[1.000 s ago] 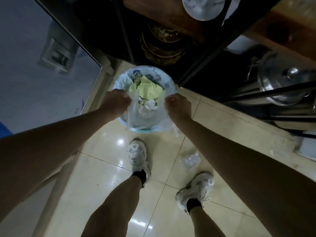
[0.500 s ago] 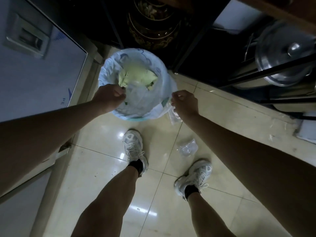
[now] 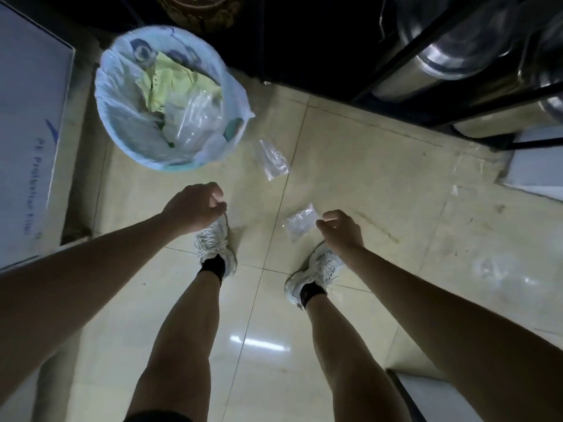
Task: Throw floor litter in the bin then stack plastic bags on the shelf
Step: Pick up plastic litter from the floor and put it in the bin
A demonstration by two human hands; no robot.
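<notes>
The bin (image 3: 122, 141) stands on the floor at the upper left, lined with a white bag. It holds yellow-green paper and a clear plastic bag (image 3: 195, 117). Two small clear bags lie on the tiles: one (image 3: 272, 159) just right of the bin, another (image 3: 300, 222) ahead of my right shoe. My left hand (image 3: 195, 208) hangs over my left shoe with its fingers curled and nothing in it. My right hand (image 3: 341, 229) is also curled with nothing in it, and its fingertips appear right beside the nearer small bag.
A white cardboard box (image 3: 27, 141) lies along the left. A dark metal shelf frame (image 3: 457, 56) with steel pots (image 3: 451, 65) fills the top right. White panels (image 3: 536, 169) sit at the right edge. Glossy beige tiles stretch around my feet.
Both hands have let go of the bin liner and drawn back towards me. The view has tilted down, so the bin now sits further up and left.
</notes>
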